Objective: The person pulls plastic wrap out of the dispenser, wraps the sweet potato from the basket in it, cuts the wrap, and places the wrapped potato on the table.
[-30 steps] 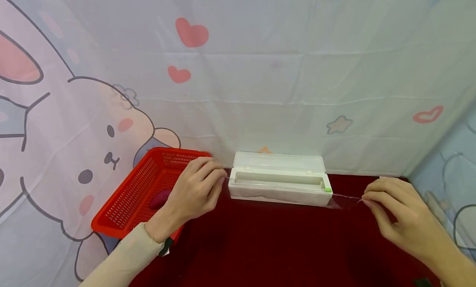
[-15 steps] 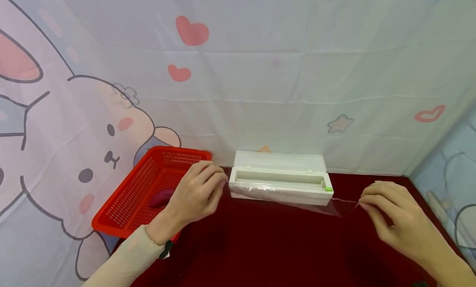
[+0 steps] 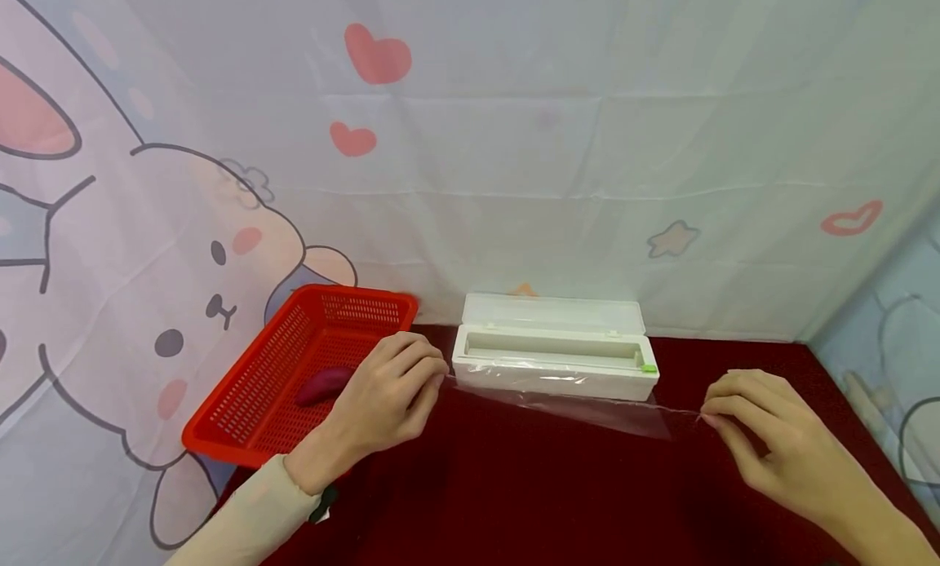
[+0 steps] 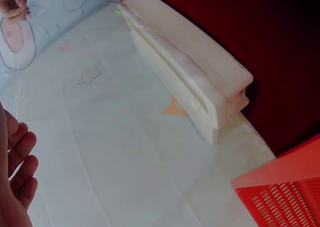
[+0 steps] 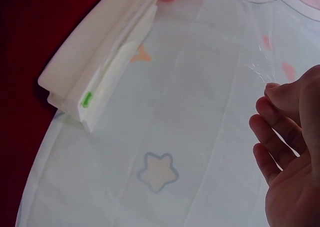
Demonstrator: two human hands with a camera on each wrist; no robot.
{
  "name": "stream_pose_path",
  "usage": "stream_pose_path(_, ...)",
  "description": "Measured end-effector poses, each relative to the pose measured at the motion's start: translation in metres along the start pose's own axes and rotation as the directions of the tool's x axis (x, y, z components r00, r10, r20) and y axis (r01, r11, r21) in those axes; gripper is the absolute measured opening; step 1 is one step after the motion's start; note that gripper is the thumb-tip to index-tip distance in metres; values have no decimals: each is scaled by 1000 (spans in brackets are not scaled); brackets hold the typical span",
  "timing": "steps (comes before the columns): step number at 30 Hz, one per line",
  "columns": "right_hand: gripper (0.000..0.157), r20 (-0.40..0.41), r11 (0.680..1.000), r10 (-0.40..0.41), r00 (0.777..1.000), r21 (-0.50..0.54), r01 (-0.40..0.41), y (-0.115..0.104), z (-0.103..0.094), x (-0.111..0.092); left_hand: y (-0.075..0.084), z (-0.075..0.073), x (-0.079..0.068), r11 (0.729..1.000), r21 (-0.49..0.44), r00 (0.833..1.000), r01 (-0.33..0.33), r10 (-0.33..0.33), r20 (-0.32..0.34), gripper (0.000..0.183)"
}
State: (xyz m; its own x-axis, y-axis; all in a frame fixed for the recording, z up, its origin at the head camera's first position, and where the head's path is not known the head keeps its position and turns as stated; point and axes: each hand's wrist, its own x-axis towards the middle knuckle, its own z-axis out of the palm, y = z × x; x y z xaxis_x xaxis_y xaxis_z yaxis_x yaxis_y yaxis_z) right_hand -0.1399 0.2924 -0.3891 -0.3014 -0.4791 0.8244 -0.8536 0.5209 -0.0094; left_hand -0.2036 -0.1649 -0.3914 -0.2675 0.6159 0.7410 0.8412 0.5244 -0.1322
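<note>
A thin clear sheet of plastic wrap (image 3: 587,411) stretches between my two hands, in front of a white cling film dispenser box (image 3: 551,380). My left hand (image 3: 389,391) pinches its left end between thumb and fingers, near the box's left end. Off to the right of the box, my right hand (image 3: 778,435) pinches the other corner, where the film gathers into a thin strand; the right wrist view shows this strand at the fingertips (image 5: 272,89). The box's lid (image 3: 551,313) stands raised at the back, and a green slider (image 3: 649,369) sits at its right end.
A red plastic basket (image 3: 250,370) stands on the left, partly behind my left forearm, with a purple oblong vegetable (image 3: 323,385) in it. The table has a dark red cover (image 3: 551,493). A printed white curtain (image 3: 514,183) hangs right behind the box.
Both hands have come slightly down toward me, the right one also a little left. The film has moved off the box's front edge and now hangs in front of it. The box stays put.
</note>
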Motion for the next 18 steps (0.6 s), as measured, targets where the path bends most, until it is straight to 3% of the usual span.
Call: stream_pose_path(18,45,81,996,86,993,34,-88,-1,21,-37,9,16,-33,997,-60,996,42,-38,81,11)
